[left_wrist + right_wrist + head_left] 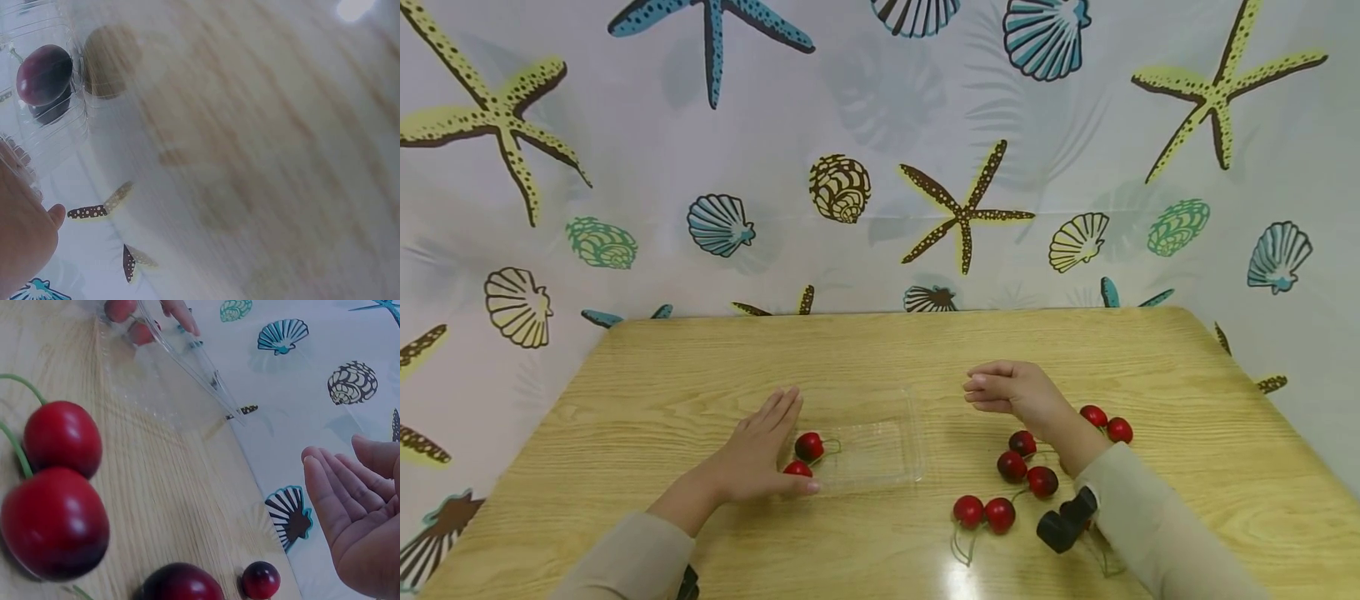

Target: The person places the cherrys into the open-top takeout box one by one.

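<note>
The left hand (758, 454) lies flat with straight fingers beside two cherries (808, 447) in the clear plastic tray (880, 454). The right hand (1017, 390) hovers open, holding nothing.

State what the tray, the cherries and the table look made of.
Tray: thin clear glossy plastic; the wood shows through it.
Cherries: smooth, shiny red, perhaps plastic with wire-like green stems; real fruit not ruled out.
Table: light wood grain, slight sheen; possibly laminate.

Bare table (865, 350) beyond the clear tray (880, 450); loose cherries (1011, 467) crowding the near right; backdrop curtain (880, 208) behind.
</note>
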A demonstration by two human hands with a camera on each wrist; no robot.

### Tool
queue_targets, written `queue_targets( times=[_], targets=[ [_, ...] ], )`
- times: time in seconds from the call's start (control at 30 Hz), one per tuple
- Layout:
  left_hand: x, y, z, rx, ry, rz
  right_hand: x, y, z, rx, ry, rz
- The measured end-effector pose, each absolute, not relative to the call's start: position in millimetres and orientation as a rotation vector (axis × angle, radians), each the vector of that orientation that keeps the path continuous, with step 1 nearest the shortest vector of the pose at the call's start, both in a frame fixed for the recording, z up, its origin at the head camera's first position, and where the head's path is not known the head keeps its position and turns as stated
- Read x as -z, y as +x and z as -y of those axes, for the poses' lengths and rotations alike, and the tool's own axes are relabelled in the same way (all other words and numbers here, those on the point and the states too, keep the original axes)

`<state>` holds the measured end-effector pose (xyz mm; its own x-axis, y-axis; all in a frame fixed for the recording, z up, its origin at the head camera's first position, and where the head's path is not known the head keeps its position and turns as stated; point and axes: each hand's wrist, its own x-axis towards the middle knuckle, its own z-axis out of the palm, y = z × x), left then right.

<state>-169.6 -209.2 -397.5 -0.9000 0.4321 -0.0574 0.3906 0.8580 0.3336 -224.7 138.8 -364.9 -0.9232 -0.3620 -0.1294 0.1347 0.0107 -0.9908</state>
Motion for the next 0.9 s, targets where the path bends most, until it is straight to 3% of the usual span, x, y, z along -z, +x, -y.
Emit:
queue_targets(
  times=[0.9],
  targets=[
    [399, -170, 211, -0.473, 0.652, -2.898, 369, -246, -176, 2.05, -0.04, -1.987]
  ],
)
